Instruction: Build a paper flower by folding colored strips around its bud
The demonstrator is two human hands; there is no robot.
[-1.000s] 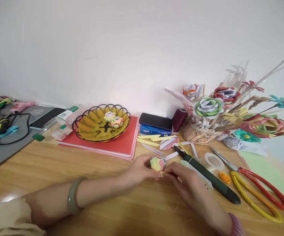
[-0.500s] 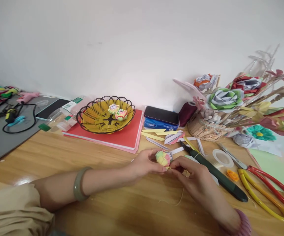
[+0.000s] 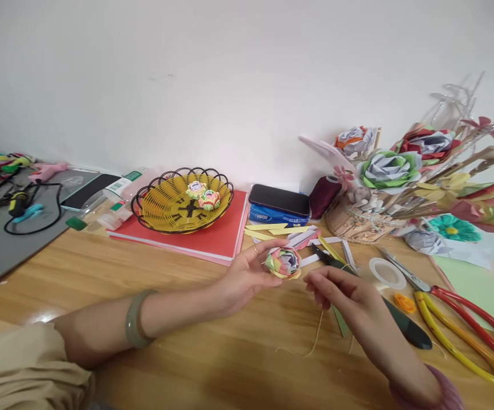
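Observation:
My left hand (image 3: 247, 276) holds a small folded-paper flower (image 3: 283, 263) between thumb and fingers, above the table. Its petals are yellow, green and pink around a pale purple centre, which faces up toward me. Just right of the flower, apart from it, my right hand (image 3: 345, 290) is closed in a pinch on a thin cream thread (image 3: 315, 341). The thread hangs below these fingers and curls onto the wood. Behind the right hand lies a dark green-handled cutter (image 3: 404, 324), partly covered by it.
Two paper flowers (image 3: 204, 196) sit in a yellow woven basket (image 3: 165, 213) on red paper (image 3: 219, 242). Paper strips (image 3: 272, 230), a phone (image 3: 278, 200), a tape roll (image 3: 387, 273), red-and-yellow-handled scissors (image 3: 437, 307) and a flower arrangement (image 3: 390, 171) stand right. Left are bottles (image 3: 101, 210) and a grey mat (image 3: 11, 239).
My left hand has turned the flower so its centre shows and raised it slightly. My right hand has drawn away from the flower to the right.

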